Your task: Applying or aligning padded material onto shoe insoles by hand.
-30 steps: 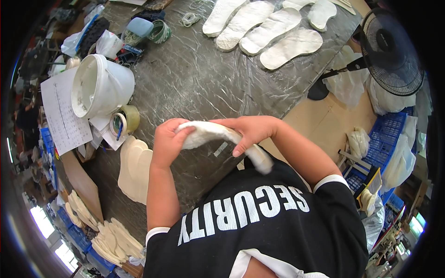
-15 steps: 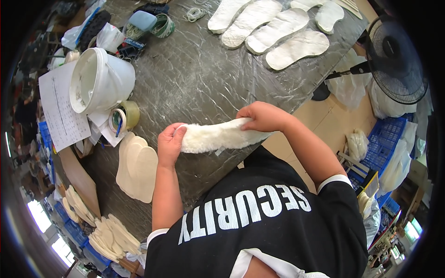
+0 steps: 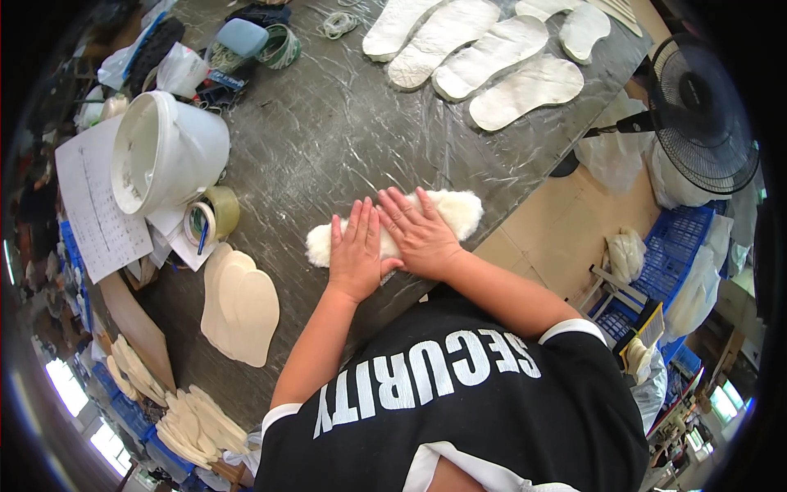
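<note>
A fluffy cream-white insole (image 3: 459,211) lies fleece side up on the plastic-covered table (image 3: 295,156), near its front edge. Flat across its middle rest both my hands, side by side. My left hand (image 3: 357,254) has its fingers stretched out and pointing away from me. Just beside it, my right hand (image 3: 420,234) presses down with spread fingers, its thumb side meeting the left hand. Under the palms the insole's middle is hidden; both fluffy ends show. To the left of my left hand lies a small stack of beige insole sheets (image 3: 246,307).
Several white insoles (image 3: 525,92) lie in a row at the far right of the table. A white bucket (image 3: 184,139), tape rolls (image 3: 220,209) and a paper sheet (image 3: 94,197) are at the left. Beyond the right edge stands a black fan (image 3: 697,107) near blue crates (image 3: 668,254).
Both hands held the insole's ends, raised off the table. Now it lies down, and my hands have come together, opened flat on its middle.
</note>
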Available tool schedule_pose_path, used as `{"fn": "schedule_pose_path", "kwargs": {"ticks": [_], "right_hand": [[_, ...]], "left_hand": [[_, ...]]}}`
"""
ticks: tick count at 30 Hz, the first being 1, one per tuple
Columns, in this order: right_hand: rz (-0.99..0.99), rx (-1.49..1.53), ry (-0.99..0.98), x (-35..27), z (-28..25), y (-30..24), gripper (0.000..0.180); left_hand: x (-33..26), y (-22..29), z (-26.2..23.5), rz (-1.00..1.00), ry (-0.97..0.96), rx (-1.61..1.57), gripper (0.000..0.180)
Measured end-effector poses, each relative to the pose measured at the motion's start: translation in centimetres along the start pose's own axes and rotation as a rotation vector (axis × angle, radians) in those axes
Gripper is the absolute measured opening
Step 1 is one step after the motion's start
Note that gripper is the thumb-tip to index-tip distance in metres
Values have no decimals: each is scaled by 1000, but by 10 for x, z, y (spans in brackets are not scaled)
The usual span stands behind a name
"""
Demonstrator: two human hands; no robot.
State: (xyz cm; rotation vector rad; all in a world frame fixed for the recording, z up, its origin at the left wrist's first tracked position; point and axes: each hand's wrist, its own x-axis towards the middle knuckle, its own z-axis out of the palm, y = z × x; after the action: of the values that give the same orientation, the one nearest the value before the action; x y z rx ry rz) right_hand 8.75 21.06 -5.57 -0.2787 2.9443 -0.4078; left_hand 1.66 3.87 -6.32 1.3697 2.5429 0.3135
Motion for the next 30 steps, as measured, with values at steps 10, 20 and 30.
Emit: {"fn": "schedule_pose_path", "kwargs": {"ticks": [10, 20, 30], "right_hand": [[460, 71, 165, -28, 8, 38, 92], [511, 1184, 357, -69, -18, 50, 51], [192, 1898, 499, -62, -45, 30, 42]], "left_hand": [[-6, -21, -6, -136, 44, -156, 80], [-27, -10, -33, -78, 295, -79, 30], [-63, 7, -49, -75, 741, 87, 31]]}}
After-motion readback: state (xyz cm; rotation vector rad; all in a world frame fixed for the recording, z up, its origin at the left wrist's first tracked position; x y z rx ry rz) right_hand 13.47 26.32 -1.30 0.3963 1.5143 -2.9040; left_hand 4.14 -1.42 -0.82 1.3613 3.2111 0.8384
